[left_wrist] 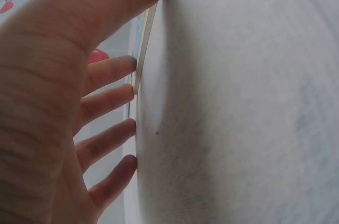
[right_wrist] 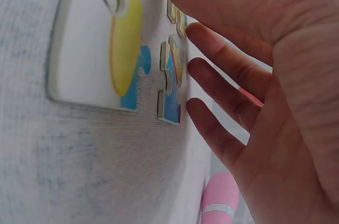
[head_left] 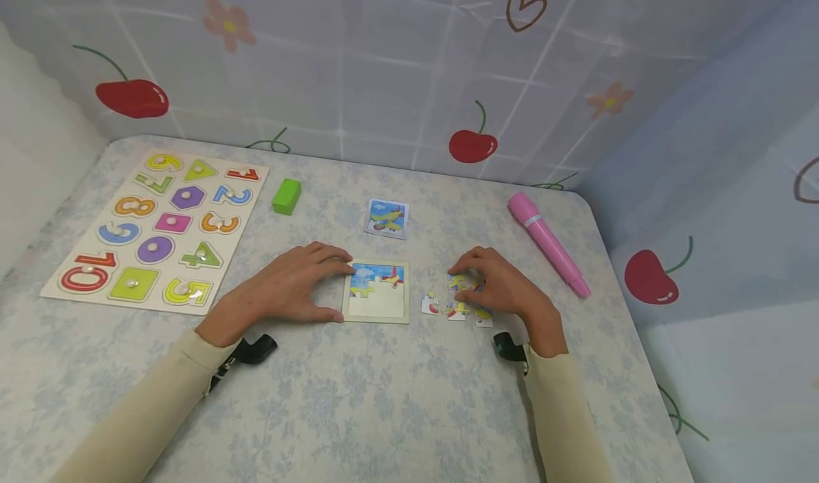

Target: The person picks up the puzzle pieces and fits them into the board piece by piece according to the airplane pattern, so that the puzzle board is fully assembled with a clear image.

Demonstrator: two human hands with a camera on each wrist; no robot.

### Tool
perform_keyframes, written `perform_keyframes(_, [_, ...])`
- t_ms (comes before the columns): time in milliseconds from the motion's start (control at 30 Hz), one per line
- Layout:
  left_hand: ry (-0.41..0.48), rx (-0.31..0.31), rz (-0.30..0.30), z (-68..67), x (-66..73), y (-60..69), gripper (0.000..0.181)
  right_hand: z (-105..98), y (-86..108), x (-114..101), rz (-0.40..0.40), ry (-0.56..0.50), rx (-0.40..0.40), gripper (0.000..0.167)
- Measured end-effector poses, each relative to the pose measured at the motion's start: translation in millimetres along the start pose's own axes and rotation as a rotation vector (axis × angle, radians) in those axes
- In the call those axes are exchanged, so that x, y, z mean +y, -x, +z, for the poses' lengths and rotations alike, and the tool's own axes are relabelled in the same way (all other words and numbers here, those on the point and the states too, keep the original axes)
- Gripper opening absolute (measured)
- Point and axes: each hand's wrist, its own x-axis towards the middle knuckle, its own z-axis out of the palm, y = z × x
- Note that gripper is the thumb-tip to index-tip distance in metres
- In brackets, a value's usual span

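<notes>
One tablecloth, white with pale blue floral patches [head_left: 358, 405], spans the work surface; over it extend two forearms in beige sleeves [head_left: 153, 390], each with a black wrist device [head_left: 256, 350]. At far left lies one large cream board [head_left: 146, 227] holding fifteen knobbed coloured inserts: ten numerals and five shapes. The left hand [head_left: 291, 284] is open, fingers spread and thumb apart, its index finger and thumb set against the left side of the puzzle tray. The right hand [head_left: 502, 284] arches over the loose pieces, thumb and index finger bent toward them, the others fanned out; whether it pinches a piece cannot be told. One square, cream-rimmed puzzle tray [head_left: 384, 305] lies flat between the hands, its upper part and left side filled with blue-sky picture pieces, its lower right bare. One pink cylindrical stick with a pale band [head_left: 547, 241] lies aslant beyond the right hand. One small rectangular card printed with a yellow aeroplane [head_left: 387, 218] rests behind the tray, and one bright green rectangular block [head_left: 286, 196] near the board. Smallest are the loose jigsaw pieces [head_left: 430, 302], right of the tray: at least four show, the hand hiding the full count.
</notes>
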Motion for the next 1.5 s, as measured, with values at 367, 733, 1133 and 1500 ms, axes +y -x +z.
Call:
perform_keyframes(367, [-0.002, 0.005, 0.003, -1.1, -0.8, 0.0, 0.077, 1.7, -3.8, -3.3, 0.013, 0.006, 0.02, 0.036])
perform_keyframes(733, [0.012, 0.001, 0.002, 2.7, 0.1, 0.9, 0.075, 10.2, -12.6, -20.9, 0.017, 0.067, 0.036, 0.039])
perform_keyframes(1133, [0.006, 0.001, -0.001, 1.1, -0.3, 0.4, 0.076, 13.8, -30.3, -50.0, -0.053, 0.096, 0.018, 0.038])
perform_keyframes(1500, [0.014, 0.005, 0.007, 2.0, -1.6, 0.1, 0.076, 26.0, -44.5, -62.6, -0.094, 0.082, -0.012, 0.037])
